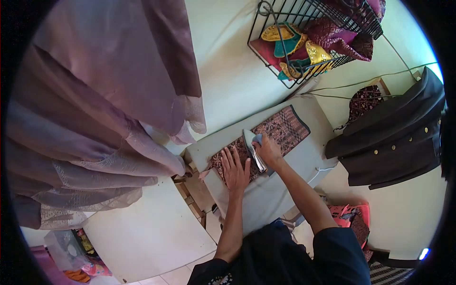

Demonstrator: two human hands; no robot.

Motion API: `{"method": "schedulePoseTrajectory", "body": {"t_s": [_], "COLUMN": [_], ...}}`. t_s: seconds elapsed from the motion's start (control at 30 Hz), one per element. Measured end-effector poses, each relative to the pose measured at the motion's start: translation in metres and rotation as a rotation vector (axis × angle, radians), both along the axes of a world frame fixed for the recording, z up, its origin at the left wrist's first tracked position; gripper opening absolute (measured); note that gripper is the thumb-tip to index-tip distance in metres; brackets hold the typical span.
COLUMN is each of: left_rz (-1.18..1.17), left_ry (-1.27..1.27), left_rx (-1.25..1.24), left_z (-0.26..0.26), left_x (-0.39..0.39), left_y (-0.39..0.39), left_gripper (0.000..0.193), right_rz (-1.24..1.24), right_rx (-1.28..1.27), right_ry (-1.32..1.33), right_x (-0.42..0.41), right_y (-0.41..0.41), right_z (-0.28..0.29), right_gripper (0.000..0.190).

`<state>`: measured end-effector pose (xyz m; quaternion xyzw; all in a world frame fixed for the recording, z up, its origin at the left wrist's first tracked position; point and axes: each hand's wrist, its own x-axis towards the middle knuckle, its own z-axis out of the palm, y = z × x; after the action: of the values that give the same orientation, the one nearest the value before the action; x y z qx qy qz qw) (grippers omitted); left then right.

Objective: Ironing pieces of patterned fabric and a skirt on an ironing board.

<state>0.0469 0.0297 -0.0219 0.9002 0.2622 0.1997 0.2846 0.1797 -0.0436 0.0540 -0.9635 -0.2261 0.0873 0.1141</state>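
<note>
A folded dark cloth with a pink floral pattern (pixel 281 128) lies lengthwise on a padded, pale-covered ironing table (pixel 245 206). My right hand (pixel 269 151) grips the handle of a clothes iron (pixel 254 153), which stands across the middle of the cloth. Just left of the iron, my left hand (pixel 235 171) rests palm down on the cloth, fingers spread. Past my left fingers, the cloth's near-left end has loose ties or fringe (pixel 205 174). The iron's soleplate is mostly hidden.
Mauve satin garments (pixel 107 107) hang at the left above a white table (pixel 149 228). A black wire basket (pixel 285 71) with fabrics is mounted on the wall. At the right hangs a dark jacket (pixel 392 142); below it stands a red plastic basket (pixel 365 210). A white cord (pixel 317 172) crosses the table's right edge.
</note>
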Motion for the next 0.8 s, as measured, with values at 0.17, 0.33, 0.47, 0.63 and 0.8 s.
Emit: {"method": "schedulePoseTrajectory", "body": {"t_s": [0.17,0.33,0.47,0.63,0.8], "left_rz": [0.017,0.025,0.034,0.03,0.028], "left_ry": [0.066,0.082,0.09,0.128,0.135], "left_rx": [0.091,0.118,0.11,0.119,0.122], "left_z": [0.002,0.002,0.002,0.006,0.008], "left_x": [0.003,0.004,0.004,0.006,0.008], "left_y": [-0.003,-0.003,-0.002,-0.003,-0.005], "left_gripper": [0.072,0.072,0.07,0.068,0.068], "right_rz": [-0.092,-0.154,-0.179,-0.188,-0.219], "right_rx": [-0.049,-0.03,-0.03,0.007,-0.007], "right_ry": [-0.07,-0.04,-0.054,-0.07,-0.144], "right_x": [0.039,0.08,0.105,0.141,0.187], "right_y": [-0.018,-0.034,-0.043,-0.06,-0.082], "right_z": [-0.001,-0.001,-0.001,-0.004,-0.018], "right_gripper": [0.05,0.051,0.05,0.05,0.048]}}
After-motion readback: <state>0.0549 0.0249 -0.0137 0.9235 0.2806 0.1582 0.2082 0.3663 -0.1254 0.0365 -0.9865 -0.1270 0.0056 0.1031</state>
